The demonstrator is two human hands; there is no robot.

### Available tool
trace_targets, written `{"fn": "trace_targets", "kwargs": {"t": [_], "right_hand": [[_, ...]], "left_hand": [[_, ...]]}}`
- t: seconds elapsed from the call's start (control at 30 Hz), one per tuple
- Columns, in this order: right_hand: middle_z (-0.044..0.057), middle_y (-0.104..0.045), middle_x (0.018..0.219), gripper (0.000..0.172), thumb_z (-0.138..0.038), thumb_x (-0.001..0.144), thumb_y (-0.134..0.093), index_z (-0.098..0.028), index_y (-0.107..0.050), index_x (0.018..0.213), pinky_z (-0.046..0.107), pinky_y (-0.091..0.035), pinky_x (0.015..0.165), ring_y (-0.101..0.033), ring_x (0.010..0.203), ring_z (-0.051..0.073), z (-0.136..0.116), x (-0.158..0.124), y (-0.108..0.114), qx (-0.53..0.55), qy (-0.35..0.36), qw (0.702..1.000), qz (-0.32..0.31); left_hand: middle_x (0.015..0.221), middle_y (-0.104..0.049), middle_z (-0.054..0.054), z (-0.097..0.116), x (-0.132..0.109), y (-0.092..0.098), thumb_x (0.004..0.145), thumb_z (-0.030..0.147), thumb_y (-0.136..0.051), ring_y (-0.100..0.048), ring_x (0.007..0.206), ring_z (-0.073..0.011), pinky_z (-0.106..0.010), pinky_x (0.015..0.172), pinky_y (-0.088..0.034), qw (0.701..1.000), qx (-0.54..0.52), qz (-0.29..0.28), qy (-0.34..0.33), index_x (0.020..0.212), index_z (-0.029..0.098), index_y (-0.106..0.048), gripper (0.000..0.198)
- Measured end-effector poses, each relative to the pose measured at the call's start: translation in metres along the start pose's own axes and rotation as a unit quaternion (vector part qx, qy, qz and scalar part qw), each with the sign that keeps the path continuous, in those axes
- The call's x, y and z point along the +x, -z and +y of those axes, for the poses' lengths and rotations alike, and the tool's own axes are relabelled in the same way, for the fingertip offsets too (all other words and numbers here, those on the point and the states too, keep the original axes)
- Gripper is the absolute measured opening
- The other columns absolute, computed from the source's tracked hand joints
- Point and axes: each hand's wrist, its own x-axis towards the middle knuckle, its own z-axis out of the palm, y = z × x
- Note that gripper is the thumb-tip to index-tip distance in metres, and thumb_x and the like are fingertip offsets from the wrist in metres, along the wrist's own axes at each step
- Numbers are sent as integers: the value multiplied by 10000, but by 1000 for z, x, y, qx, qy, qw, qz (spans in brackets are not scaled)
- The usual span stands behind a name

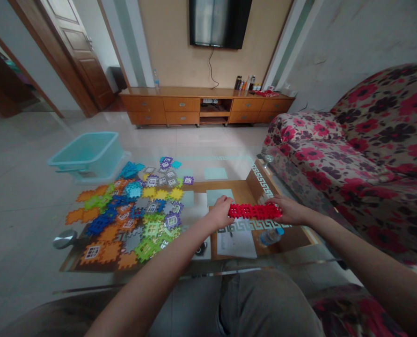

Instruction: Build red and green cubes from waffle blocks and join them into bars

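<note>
A long red strip of joined interlocking building tiles lies crosswise over the right half of the glass table. My left hand is closed on its left end, while my right hand has hold of the right end. Several loose interlocking tiles are spread to the left of my hands: orange ones, yellow ones, green ones and dark blue ones. Purple tiles with white window prints lie nearest my left hand. The fingertips are partly hidden behind the strip.
A light blue plastic tub stands at the table's far left. Under the glass, a water bottle and a white paper show. A floral sofa flanks the right side, and a wooden TV cabinet stands beyond the table.
</note>
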Motion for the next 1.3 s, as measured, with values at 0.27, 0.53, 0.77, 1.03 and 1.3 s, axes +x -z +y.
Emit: {"fn": "trace_targets", "kwargs": {"t": [0.27,0.53,0.77,1.03,1.3], "right_hand": [[139,-686,1076,461,-223,693,-675,-142,-665,1147,355,-508,906,-659,1007,284,3,0,-5,-9,10,1000,17],[133,-695,1049,415,-219,681,-667,-149,-700,1089,350,-504,890,-661,985,279,-2,3,0,-25,3,1000,4],[132,-706,1074,418,-295,697,-692,-173,-694,1097,374,-503,911,-660,1014,298,-7,13,8,-26,-14,999,-22],[124,-734,1055,396,-229,672,-704,-187,-715,1065,367,-503,905,-673,1004,303,-8,36,13,-50,-21,998,-28],[104,-750,1009,435,-209,638,-710,-187,-718,1072,332,-517,840,-692,950,284,0,65,17,-57,-25,998,-24]], "left_hand": [[1052,-563,-77,-3,-2,-2,741,173,-733,-563,1030,-237,-349,985,-461,1000,-7,9,-14,1014,177,-608,300],[1034,-570,-79,-4,0,-3,738,188,-740,-576,1013,-242,-350,979,-466,1000,4,16,-10,1000,172,-636,282],[978,-589,-82,-6,4,2,756,187,-711,-582,1027,-253,-357,985,-469,1000,24,13,-12,920,174,-645,177],[936,-631,-81,-16,13,13,771,186,-694,-589,1037,-261,-363,973,-469,998,51,15,-16,889,180,-650,126],[902,-680,-77,-35,32,22,796,222,-686,-596,1045,-284,-389,967,-465,997,71,17,-21,863,190,-653,81]]}}
